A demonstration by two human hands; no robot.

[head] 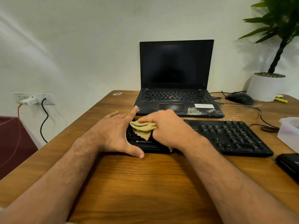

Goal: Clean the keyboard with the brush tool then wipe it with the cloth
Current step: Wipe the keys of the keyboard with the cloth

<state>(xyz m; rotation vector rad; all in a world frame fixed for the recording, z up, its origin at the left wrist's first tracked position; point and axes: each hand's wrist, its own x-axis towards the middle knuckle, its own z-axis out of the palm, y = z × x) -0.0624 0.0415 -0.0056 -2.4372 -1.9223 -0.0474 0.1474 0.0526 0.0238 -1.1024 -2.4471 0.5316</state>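
A black Zebronics keyboard (229, 136) lies across the wooden table (145, 183), in front of an open laptop. My right hand (169, 128) presses a crumpled yellow cloth (143, 129) onto the keyboard's left end. My left hand (113, 133) lies spread against the keyboard's left edge, thumb along the front rim and forefinger pointing toward the laptop; it holds nothing. The left part of the keyboard is hidden under both hands. No brush tool can be made out.
A black laptop (176, 88) with a dusty palm rest stands behind the keyboard. To the right are a mouse (240, 98), cables, a white plant pot (265, 88), a clear plastic box (289, 131) and a black object (289, 164). A wall socket (32, 98) sits at left.
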